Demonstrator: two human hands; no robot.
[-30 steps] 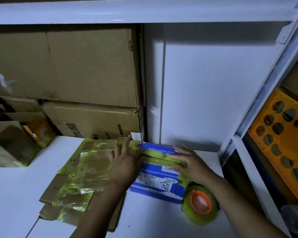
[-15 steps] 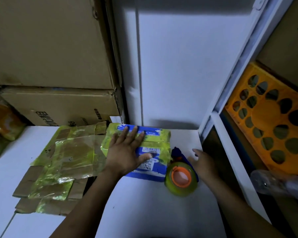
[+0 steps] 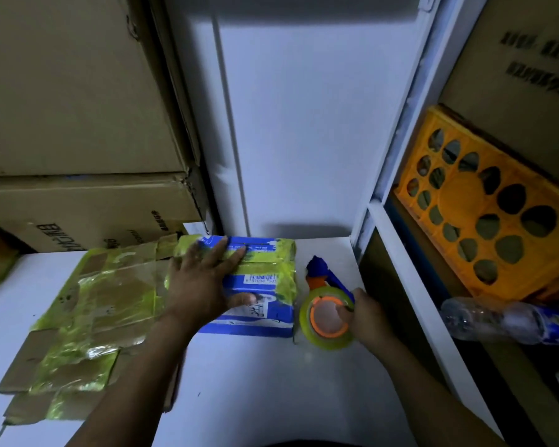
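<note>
A blue box [image 3: 265, 304] with strips of yellowish tape across its top lies on the white shelf [image 3: 271, 382] against the back wall. My left hand [image 3: 200, 282] lies flat on the box's left half, fingers spread and straight. To the right of the box stands a tape dispenser: a yellowish tape roll [image 3: 326, 317] with an orange core and a blue handle [image 3: 320, 269] behind it. My right hand [image 3: 365, 314] grips the roll from the right, with a finger inside the core.
A flattened, taped cardboard piece [image 3: 88, 317] lies left of the box. Stacked cardboard cartons [image 3: 78, 124] fill the back left. A white upright [image 3: 388, 175] bounds the shelf on the right; beyond it lean an orange plastic crate [image 3: 484, 201] and a plastic bottle [image 3: 504, 321].
My right hand left the box's top, moved right and took hold of the tape roll. My left hand slid onto the box's left half. The camera shifted closer and lower.
</note>
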